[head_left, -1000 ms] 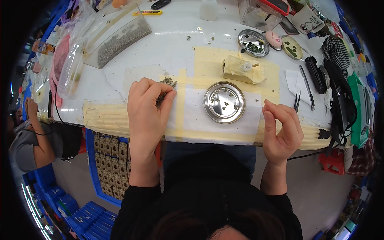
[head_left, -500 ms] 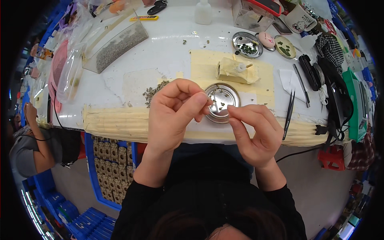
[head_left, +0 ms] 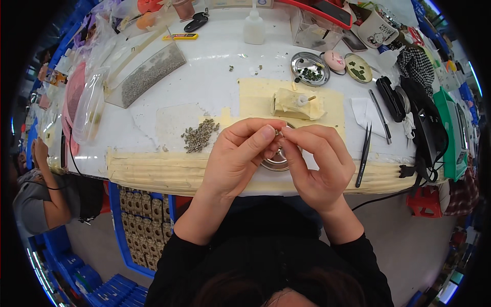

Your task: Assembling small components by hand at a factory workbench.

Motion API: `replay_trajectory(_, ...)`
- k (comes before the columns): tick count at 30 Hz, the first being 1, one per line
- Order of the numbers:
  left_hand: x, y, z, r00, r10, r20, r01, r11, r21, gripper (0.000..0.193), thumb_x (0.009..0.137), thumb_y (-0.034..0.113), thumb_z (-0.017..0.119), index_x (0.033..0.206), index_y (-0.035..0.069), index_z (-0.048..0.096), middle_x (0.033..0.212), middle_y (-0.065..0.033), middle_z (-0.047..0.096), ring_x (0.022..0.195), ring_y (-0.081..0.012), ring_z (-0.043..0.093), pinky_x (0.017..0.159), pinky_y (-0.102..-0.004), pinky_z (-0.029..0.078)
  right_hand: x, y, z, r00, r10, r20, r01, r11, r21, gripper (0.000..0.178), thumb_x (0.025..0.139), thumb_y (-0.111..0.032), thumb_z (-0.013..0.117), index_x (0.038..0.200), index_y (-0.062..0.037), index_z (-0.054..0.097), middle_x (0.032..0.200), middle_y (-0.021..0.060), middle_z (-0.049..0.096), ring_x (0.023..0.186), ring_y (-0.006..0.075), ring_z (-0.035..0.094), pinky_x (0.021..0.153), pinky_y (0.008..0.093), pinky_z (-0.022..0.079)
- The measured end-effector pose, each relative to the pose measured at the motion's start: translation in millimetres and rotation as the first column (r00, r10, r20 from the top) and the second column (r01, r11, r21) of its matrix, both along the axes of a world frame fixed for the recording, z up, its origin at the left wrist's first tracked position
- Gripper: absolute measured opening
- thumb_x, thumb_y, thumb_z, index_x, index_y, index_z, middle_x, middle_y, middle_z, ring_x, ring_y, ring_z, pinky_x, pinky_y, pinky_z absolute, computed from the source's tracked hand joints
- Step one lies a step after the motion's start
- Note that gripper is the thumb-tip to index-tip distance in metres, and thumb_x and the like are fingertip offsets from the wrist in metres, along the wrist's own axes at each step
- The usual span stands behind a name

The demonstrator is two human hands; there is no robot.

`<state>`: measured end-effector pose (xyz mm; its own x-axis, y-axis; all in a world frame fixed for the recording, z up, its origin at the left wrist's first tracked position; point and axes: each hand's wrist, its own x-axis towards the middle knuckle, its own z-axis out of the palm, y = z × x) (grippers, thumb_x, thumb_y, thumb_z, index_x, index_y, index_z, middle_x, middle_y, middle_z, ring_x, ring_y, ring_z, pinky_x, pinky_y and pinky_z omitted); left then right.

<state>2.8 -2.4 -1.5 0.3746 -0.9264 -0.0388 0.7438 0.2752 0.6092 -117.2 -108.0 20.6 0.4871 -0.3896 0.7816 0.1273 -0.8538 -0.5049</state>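
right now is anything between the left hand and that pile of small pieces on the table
Nothing visible stands between them: the pile of small pieces lies on the table just to the left of the left hand, with no object standing in the narrow gap.

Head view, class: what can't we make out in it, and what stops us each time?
- Small piece between the fingertips of the left hand and right hand: too small, partly covered by fingers.
- Inside of the round metal dish: mostly hidden by both hands.
- Grey grains, upper left: too small to tell their shapes.
- Co-worker, far left: partly lost at the dark lens rim.
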Motion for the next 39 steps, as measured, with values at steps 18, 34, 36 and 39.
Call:
replay_trajectory(18,3,6,4,0.996,-0.024,0.085,0.020,0.998,0.055,0.013,0.095,0.011,0.069,0.102,0.000,0.070,0.087,-0.0040,0.069,0.077,-0.0079,0.061,0.067,-0.0207,0.048,-2,1,-1,0.998,0.059,-0.003,-0.058,0.993,0.104,0.024,0.075,0.008,0.077,0.097,-0.0013,0.074,0.084,0.0085,0.066,0.068,0.0170,0.063,0.056,0.0268,0.050)
replay_trajectory(34,-13,7,-4,0.550,0.435,0.714,-0.354,0.895,-0.272,0.023,0.085,-0.010,0.071,0.107,-0.003,0.070,0.099,-0.0109,0.066,0.091,-0.0154,0.064,0.078,-0.0261,0.052,-12,9,-9,0.942,0.302,0.144,-0.314,0.651,0.691,0.014,0.088,0.005,0.069,0.101,0.0017,0.072,0.095,0.0066,0.066,0.080,0.0093,0.064,0.068,0.0219,0.050)
replay_trajectory(36,-13,7,-3,0.578,0.413,0.704,-0.340,0.906,-0.252,0.023,0.086,-0.009,0.070,0.108,-0.004,0.070,0.099,-0.0108,0.066,0.091,-0.0151,0.064,0.079,-0.0262,0.052,-13,9,-8,0.951,0.286,0.117,-0.288,0.686,0.669,0.014,0.088,0.005,0.069,0.101,0.0018,0.072,0.094,0.0064,0.066,0.080,0.0096,0.064,0.068,0.0222,0.050)
replay_trajectory(39,-18,8,-2,0.738,0.372,0.562,-0.324,0.927,-0.189,0.021,0.089,-0.008,0.069,0.109,-0.005,0.068,0.101,-0.0117,0.068,0.093,-0.0154,0.066,0.081,-0.0264,0.054,-13,7,-10,0.968,0.238,0.076,-0.238,0.788,0.568,0.016,0.085,0.005,0.071,0.100,0.0007,0.073,0.090,0.0066,0.067,0.078,0.0106,0.064,0.066,0.0228,0.050)
